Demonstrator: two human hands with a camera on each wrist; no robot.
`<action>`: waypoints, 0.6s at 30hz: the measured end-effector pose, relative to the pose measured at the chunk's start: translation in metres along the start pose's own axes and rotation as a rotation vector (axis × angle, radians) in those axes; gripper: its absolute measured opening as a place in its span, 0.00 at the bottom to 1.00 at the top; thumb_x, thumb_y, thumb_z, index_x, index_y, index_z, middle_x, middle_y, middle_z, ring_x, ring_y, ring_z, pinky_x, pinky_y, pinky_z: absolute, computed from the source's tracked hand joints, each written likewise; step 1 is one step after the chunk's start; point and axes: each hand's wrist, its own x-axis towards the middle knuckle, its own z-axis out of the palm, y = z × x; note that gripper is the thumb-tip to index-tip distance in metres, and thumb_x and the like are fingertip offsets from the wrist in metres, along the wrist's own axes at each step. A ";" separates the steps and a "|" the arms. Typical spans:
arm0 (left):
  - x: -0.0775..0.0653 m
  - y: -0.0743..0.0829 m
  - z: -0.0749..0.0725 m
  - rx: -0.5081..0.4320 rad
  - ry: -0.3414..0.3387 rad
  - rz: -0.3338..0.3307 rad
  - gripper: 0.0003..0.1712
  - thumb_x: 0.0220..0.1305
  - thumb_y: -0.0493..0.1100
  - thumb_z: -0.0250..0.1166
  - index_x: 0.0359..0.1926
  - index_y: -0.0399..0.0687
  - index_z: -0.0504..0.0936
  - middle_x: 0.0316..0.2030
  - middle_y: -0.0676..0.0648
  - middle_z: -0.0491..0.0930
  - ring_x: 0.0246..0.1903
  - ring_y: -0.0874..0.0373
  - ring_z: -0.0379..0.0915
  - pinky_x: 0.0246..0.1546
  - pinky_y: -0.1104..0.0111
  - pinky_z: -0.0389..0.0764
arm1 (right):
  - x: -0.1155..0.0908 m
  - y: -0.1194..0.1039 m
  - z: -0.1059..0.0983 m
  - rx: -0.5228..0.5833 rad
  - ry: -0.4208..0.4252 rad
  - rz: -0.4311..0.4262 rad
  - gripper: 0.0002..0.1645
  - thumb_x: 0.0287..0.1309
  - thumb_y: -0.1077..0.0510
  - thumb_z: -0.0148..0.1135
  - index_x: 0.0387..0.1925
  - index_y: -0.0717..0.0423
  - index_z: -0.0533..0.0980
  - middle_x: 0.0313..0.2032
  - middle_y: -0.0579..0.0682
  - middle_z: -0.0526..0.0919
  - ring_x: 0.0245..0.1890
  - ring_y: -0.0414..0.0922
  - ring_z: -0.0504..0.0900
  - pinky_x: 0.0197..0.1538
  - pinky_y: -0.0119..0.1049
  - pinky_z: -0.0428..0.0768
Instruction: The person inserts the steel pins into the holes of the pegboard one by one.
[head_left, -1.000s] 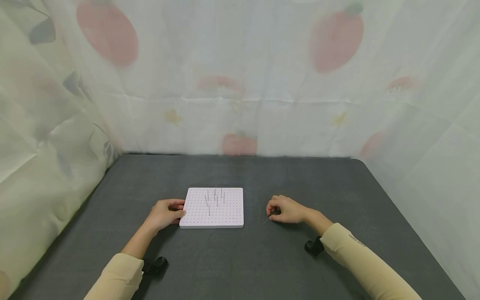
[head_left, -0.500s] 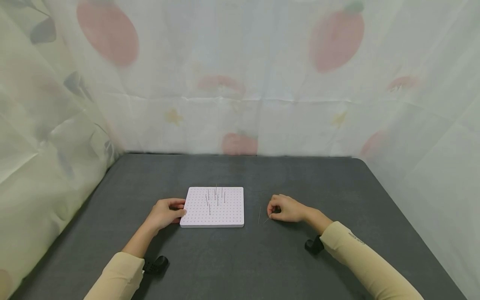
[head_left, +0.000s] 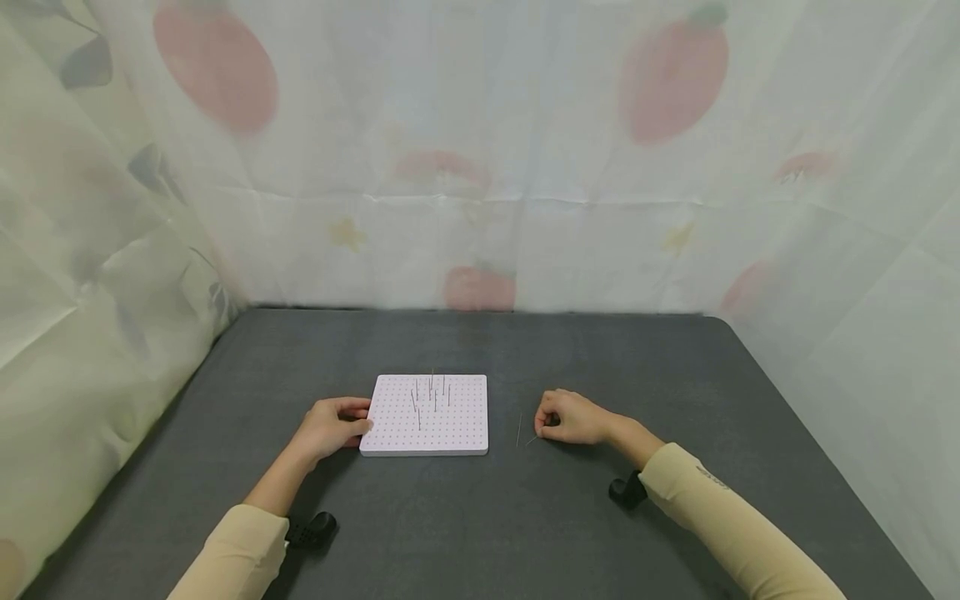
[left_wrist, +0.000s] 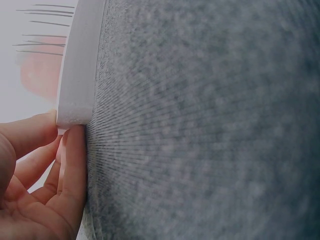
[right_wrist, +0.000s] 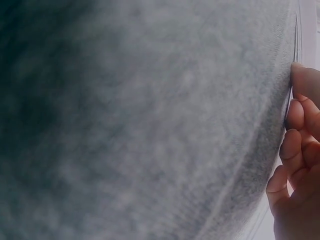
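Note:
A white pegboard (head_left: 457, 429) with a grid of small holes lies on the dark table. Several thin needles (head_left: 419, 419) stand up from it, most upright and one leaning. At its left edge my left hand (head_left: 327, 427) holds the board, the thumb on the upper edge and the fingers against its side, as the left wrist view shows. To the board's right, my right hand (head_left: 572, 418) is low at the table, its thumb and forefinger pinching a thin needle (head_left: 532, 441) that sticks out toward the left. Another needle (head_left: 518, 430) lies loose just left of those fingertips.
The dark grey tabletop (head_left: 465, 525) reaches back to a pale curtain (head_left: 480, 167) with fruit prints. More curtain hangs along the left and right sides. A black wrist camera (head_left: 313, 531) sits below the left hand, and another camera (head_left: 627, 492) below the right.
The right hand has barely shifted, and the needle at its fingertips lies at a slightly flatter angle. The left hand and the board stay in place.

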 end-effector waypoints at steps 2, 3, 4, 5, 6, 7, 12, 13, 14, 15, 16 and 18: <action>0.000 -0.001 0.000 -0.006 -0.003 -0.003 0.25 0.56 0.33 0.63 0.55 0.33 0.73 0.43 0.39 0.77 0.35 0.58 0.76 0.32 0.65 0.83 | 0.000 0.000 0.000 0.009 0.003 0.005 0.04 0.59 0.55 0.59 0.29 0.43 0.77 0.31 0.38 0.71 0.33 0.36 0.68 0.37 0.29 0.71; 0.001 -0.001 0.000 -0.008 -0.006 -0.003 0.25 0.56 0.33 0.63 0.56 0.33 0.73 0.43 0.39 0.76 0.35 0.58 0.76 0.33 0.65 0.83 | -0.001 0.000 0.000 0.015 0.003 0.006 0.04 0.59 0.55 0.59 0.29 0.43 0.77 0.31 0.38 0.71 0.32 0.36 0.68 0.37 0.29 0.71; 0.001 -0.001 0.000 -0.008 -0.008 -0.003 0.25 0.56 0.33 0.63 0.56 0.33 0.73 0.44 0.39 0.76 0.36 0.58 0.76 0.33 0.65 0.83 | -0.001 0.000 0.000 0.020 0.006 0.010 0.04 0.59 0.55 0.59 0.29 0.43 0.76 0.31 0.38 0.71 0.32 0.35 0.68 0.37 0.29 0.72; 0.001 -0.002 0.000 -0.008 -0.009 -0.003 0.25 0.56 0.33 0.63 0.56 0.33 0.73 0.44 0.39 0.76 0.36 0.58 0.76 0.33 0.65 0.83 | -0.002 0.000 0.000 0.027 0.009 0.015 0.04 0.59 0.55 0.59 0.29 0.43 0.76 0.31 0.38 0.72 0.32 0.35 0.68 0.36 0.29 0.72; 0.001 -0.002 0.000 -0.008 -0.010 -0.002 0.25 0.56 0.33 0.63 0.56 0.33 0.73 0.44 0.39 0.76 0.36 0.58 0.77 0.33 0.65 0.83 | -0.002 0.000 0.000 0.034 0.014 0.022 0.04 0.60 0.55 0.59 0.29 0.43 0.76 0.31 0.38 0.72 0.31 0.35 0.69 0.36 0.28 0.72; 0.001 -0.001 0.000 -0.009 -0.008 -0.002 0.25 0.56 0.34 0.63 0.56 0.33 0.73 0.44 0.39 0.76 0.35 0.58 0.77 0.33 0.65 0.82 | -0.002 0.000 0.000 0.044 0.021 0.023 0.04 0.60 0.55 0.58 0.29 0.44 0.76 0.31 0.39 0.72 0.31 0.35 0.69 0.35 0.29 0.73; 0.000 -0.001 0.000 -0.012 -0.007 0.000 0.25 0.56 0.34 0.63 0.56 0.33 0.73 0.44 0.38 0.76 0.35 0.57 0.77 0.33 0.65 0.82 | -0.002 0.001 -0.002 0.089 0.051 0.042 0.03 0.61 0.56 0.57 0.31 0.45 0.76 0.30 0.40 0.73 0.29 0.35 0.69 0.32 0.29 0.73; 0.000 0.000 0.000 -0.011 -0.007 0.001 0.25 0.56 0.34 0.63 0.56 0.33 0.73 0.44 0.38 0.76 0.35 0.57 0.77 0.33 0.65 0.82 | -0.001 0.001 -0.002 0.093 0.056 0.042 0.03 0.61 0.56 0.57 0.31 0.46 0.76 0.30 0.40 0.73 0.28 0.35 0.69 0.32 0.29 0.73; 0.000 0.000 0.000 -0.010 -0.008 0.003 0.25 0.56 0.34 0.63 0.56 0.33 0.73 0.44 0.38 0.76 0.35 0.57 0.77 0.33 0.65 0.82 | -0.001 0.000 -0.002 0.097 0.060 0.044 0.03 0.61 0.56 0.57 0.31 0.46 0.76 0.30 0.40 0.73 0.28 0.34 0.69 0.32 0.28 0.73; 0.000 0.000 0.000 -0.008 -0.009 0.004 0.25 0.56 0.34 0.63 0.56 0.33 0.73 0.44 0.38 0.76 0.35 0.57 0.77 0.33 0.65 0.82 | 0.000 0.000 -0.002 0.100 0.068 0.045 0.03 0.61 0.56 0.57 0.32 0.46 0.76 0.30 0.40 0.73 0.28 0.34 0.69 0.31 0.28 0.72; 0.000 0.000 0.000 -0.007 -0.009 0.004 0.25 0.56 0.34 0.63 0.56 0.33 0.73 0.44 0.38 0.76 0.35 0.57 0.77 0.33 0.65 0.82 | 0.001 0.000 -0.003 0.107 0.075 0.043 0.02 0.61 0.56 0.57 0.32 0.47 0.76 0.30 0.40 0.74 0.28 0.34 0.69 0.31 0.28 0.73; 0.000 0.000 0.000 -0.006 -0.008 0.004 0.25 0.56 0.34 0.63 0.56 0.33 0.73 0.44 0.38 0.76 0.35 0.57 0.77 0.33 0.65 0.82 | 0.002 -0.002 -0.004 0.119 0.084 0.051 0.02 0.61 0.56 0.57 0.33 0.48 0.76 0.29 0.40 0.74 0.27 0.34 0.69 0.30 0.28 0.72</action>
